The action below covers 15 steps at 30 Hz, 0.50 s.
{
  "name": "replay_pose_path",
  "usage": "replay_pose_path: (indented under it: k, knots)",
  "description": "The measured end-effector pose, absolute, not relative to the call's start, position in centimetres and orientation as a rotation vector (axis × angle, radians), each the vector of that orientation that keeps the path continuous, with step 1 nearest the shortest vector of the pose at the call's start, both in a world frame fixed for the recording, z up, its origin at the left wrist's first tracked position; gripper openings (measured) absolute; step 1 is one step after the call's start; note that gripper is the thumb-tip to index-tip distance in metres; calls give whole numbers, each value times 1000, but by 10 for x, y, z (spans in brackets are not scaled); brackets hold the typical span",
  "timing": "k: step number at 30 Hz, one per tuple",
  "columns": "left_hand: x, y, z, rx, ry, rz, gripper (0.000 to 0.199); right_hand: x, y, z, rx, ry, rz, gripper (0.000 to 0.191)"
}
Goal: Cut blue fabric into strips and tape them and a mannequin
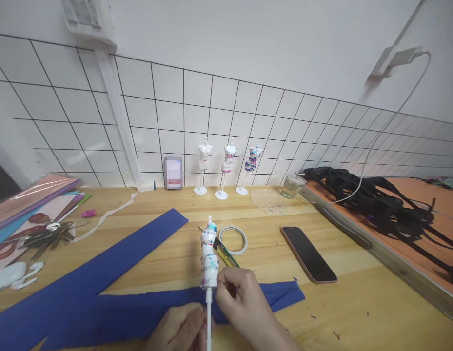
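A small white mannequin (209, 258) with coloured patches stands upright on a thin white pole in front of me. My left hand (184, 326) is closed low beside the pole, its fingertips partly hidden, so what it holds is unclear. To the right, my right hand (241, 292) is closed in a pinch against the mannequin's lower edge; anything between its fingertips is too small to name. Blue fabric (112, 317) lies under and behind both hands. Just behind the mannequin are a cutter knife (225, 253) and a roll of tape (245, 239).
Three small mannequins (229, 158) stand by the grid wall. A phone (309, 254) lies at right, near a glass jar (293, 186) and a clear disc (269, 202). Keys (50, 236) and earphones (27, 275) are at left. Black straps (387, 204) lie beyond the right edge.
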<state>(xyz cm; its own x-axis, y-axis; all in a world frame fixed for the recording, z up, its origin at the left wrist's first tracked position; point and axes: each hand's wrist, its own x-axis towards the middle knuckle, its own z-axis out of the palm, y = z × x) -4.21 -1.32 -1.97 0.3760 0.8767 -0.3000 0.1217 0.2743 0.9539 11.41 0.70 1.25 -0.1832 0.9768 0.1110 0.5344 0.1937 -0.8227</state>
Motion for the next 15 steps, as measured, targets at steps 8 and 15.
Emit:
replay_pose_path:
  k: [8,15]
  knots:
    - [-49,1,-22,930,1092,938,57,105,0,3,-1263,-2143,256,12]
    - [-45,1,-23,943,927,891,32,92,-4,-14,-1075,-2204,-79,10]
